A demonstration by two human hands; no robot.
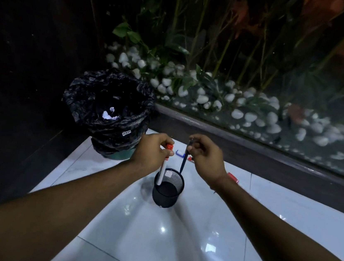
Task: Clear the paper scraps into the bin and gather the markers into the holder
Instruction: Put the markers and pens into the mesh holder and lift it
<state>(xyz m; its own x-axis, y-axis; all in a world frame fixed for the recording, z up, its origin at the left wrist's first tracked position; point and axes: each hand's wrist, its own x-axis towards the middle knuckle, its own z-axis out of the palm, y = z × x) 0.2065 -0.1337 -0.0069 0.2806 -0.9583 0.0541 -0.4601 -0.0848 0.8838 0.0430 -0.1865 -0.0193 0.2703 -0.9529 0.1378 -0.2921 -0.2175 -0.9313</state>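
A black mesh holder [168, 191] stands upright on the white tiled floor [175, 239]. My left hand [153, 149] pinches a white marker with a red cap [163, 168], its lower end inside the holder. My right hand [203, 153] pinches a dark blue pen [183, 161] upright over the holder's far rim. A blue-capped marker [178, 152] and a red one [190, 159] lie on the floor behind the hands. Another red-capped marker [233, 178] shows beside my right wrist. The bin [106, 109], lined with a black bag, holds crumpled white paper scraps [109, 115].
A dark wooden ledge [251, 148] runs along the back under a glass panel, with white pebbles [244, 115] and plants behind it. A dark wall stands at the left beside the bin.
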